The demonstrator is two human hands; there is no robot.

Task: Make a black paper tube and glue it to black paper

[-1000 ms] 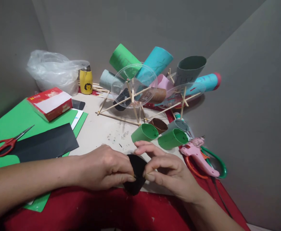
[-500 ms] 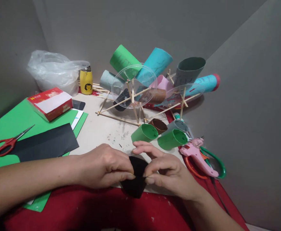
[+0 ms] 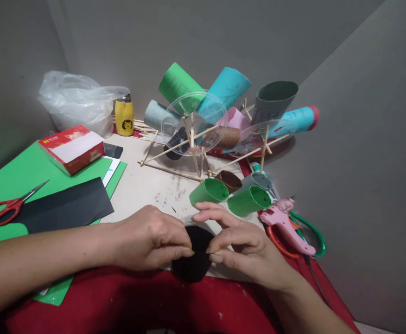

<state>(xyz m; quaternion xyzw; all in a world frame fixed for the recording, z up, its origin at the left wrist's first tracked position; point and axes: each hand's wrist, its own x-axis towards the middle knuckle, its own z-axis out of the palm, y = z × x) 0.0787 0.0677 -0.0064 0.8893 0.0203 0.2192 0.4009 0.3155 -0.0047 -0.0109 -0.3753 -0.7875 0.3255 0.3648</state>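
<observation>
A short black paper tube (image 3: 192,269) with an open top sits at the front edge of the table, between my hands. My left hand (image 3: 157,241) pinches its rim between thumb and forefinger from the left. From the right, my right hand (image 3: 239,246) pinches the same rim close by, its other fingers raised and spread. Just beyond stand two green paper tubes (image 3: 210,192), a brown one (image 3: 229,181) and a grey one (image 3: 256,180). A strip of black paper (image 3: 71,206) lies to the left beside my forearm.
Red-handled scissors (image 3: 8,211) rest on green sheets (image 3: 15,171) at left, near a red box (image 3: 72,148). Behind is a stick frame (image 3: 171,171) with plastic discs and coloured tubes. A pink glue gun (image 3: 286,227) lies at right. A yellow bottle (image 3: 124,116) stands by a plastic bag (image 3: 78,102).
The black tube's lower part has shifted slightly up and looks rounder. Both hands keep their pinch on its rim with hardly any movement.
</observation>
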